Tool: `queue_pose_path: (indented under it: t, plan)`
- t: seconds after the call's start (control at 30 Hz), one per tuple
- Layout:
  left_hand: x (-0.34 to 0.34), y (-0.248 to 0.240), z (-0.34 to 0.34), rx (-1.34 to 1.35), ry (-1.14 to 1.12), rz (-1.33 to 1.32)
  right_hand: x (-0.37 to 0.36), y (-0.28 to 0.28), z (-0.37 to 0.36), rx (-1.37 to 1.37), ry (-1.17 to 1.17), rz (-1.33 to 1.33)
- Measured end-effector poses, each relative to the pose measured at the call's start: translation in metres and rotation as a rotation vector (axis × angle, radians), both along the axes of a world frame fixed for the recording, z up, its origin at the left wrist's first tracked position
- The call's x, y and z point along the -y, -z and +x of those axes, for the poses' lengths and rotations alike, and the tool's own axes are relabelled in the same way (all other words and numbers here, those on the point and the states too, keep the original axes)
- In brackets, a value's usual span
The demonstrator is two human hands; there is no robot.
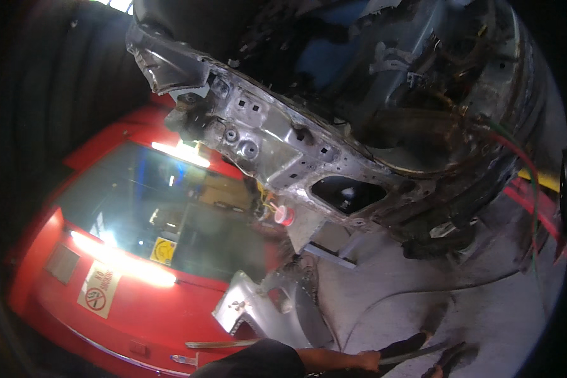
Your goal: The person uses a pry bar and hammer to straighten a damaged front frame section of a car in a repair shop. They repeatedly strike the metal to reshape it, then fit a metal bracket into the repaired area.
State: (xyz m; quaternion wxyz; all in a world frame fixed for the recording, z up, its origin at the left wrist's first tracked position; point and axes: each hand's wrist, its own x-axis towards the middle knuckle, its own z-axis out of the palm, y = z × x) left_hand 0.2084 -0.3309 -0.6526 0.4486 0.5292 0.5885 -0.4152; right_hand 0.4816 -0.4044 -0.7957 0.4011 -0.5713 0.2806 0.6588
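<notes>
From the head view, my right hand (366, 360) has its grip closed around a long thin metal bar (416, 354), low over the grey concrete floor (485, 315). My left hand is out of sight. Above hangs a stripped grey car body (283, 142), beside a red car (138, 302).

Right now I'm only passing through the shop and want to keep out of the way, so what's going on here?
A person's arm in a dark sleeve comes in from the lower edge; one hand grips a long thin metal bar low over the grey concrete floor. Which hand it is I cannot tell. Above hangs a stripped bare-metal car body shell, beside a red car with its glass rear window.
</notes>
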Motion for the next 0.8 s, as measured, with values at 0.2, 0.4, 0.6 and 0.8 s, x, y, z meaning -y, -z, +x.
queue_pose_path:
  t: [0.2, 0.4, 0.6, 0.8]
  plan:
    - [-0.025, -0.074, 0.049, 0.022, 0.106, 0.004, 0.025, -0.064, 0.052, 0.019, -0.005, -0.042]
    - [-0.024, -0.099, 0.016, 0.214, 0.233, 0.214, 0.052, -0.159, 0.116, 0.068, -0.001, -0.048]
    - [-0.034, -0.218, 0.023, 0.355, 0.15, 0.277, 0.076, -0.24, 0.171, 0.405, -0.217, 0.203]
    - [-0.056, -0.271, 0.046, 0.522, 0.1, 0.466, 0.025, -0.39, 0.191, 0.565, -0.406, 0.41]
